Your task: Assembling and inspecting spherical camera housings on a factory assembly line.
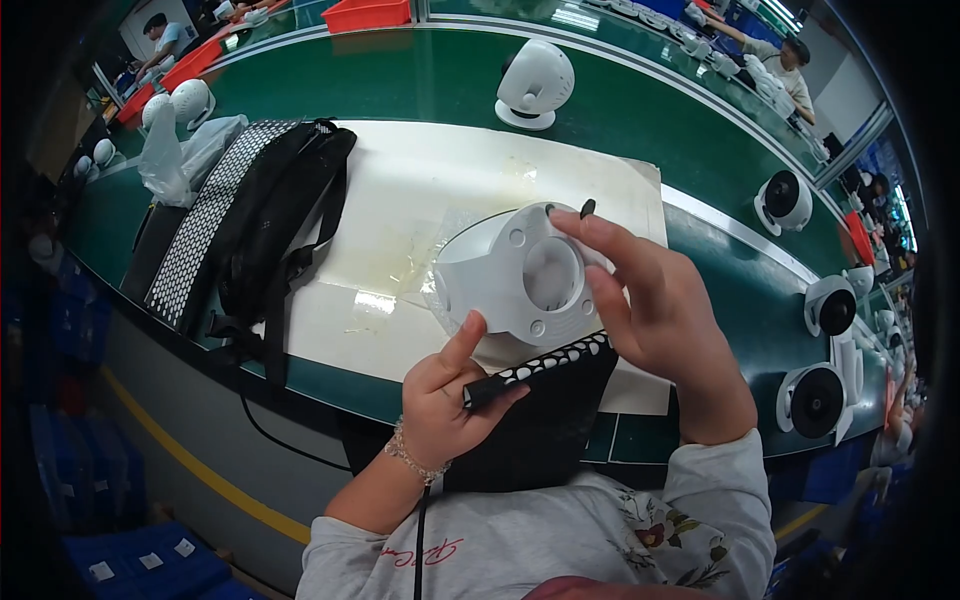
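Our left hand (440, 400) is curled round the near end of a flat black sheet with a row of white round spots (555, 362), and its thumb reaches up to the edge of the smooth white plastic base with a big round hole (490, 285). Our right hand (670, 305) has its thumb and pointing finger spread apart: the fingertip is at the base's far rim, by a small dark round spot, and the thumb is beside the hole. We cannot tell if they pinch it.

The base lies just ahead of our left hand, tipped over. We think it is light, stiff and a bit slippery, and that a hard knock could scratch it. The rim of the hole looks best to hold. The sheet looks thin and bendy.

Under the base we see one pale board (400, 180). Left of our hands there is one black bundle with straps (270, 200) and one white strip full of holes (210, 220).

Farther out, we count one round white fan (537, 85) straight ahead and three white fans with black fronts (812, 400) to the right of our right hand, plus some half-hidden ones.
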Available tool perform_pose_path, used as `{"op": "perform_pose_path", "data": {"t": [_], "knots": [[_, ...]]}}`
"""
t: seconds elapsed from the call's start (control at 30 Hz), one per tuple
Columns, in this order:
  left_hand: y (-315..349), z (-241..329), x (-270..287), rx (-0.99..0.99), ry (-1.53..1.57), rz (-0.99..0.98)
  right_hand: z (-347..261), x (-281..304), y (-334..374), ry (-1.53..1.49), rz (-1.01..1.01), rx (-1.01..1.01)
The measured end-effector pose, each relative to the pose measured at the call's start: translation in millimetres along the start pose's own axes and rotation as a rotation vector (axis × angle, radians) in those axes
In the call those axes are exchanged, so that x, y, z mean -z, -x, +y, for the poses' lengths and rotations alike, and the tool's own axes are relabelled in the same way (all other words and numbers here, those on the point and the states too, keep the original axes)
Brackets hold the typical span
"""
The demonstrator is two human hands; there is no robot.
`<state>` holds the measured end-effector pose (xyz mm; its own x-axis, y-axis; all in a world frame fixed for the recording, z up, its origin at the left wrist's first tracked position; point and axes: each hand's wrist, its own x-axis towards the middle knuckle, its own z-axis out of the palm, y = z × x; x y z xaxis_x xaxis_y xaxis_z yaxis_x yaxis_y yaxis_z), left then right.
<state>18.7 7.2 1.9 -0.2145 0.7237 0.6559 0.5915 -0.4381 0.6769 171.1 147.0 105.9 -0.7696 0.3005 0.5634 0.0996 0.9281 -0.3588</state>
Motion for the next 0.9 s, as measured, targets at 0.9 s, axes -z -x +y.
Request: {"op": "perform_pose_path", "data": {"t": [0.9], "knots": [[0.7,1.8,-0.1,0.027,0.011,-0.027,-21.0,-16.3,-6.1,0.103,-0.03,-0.019]]}}
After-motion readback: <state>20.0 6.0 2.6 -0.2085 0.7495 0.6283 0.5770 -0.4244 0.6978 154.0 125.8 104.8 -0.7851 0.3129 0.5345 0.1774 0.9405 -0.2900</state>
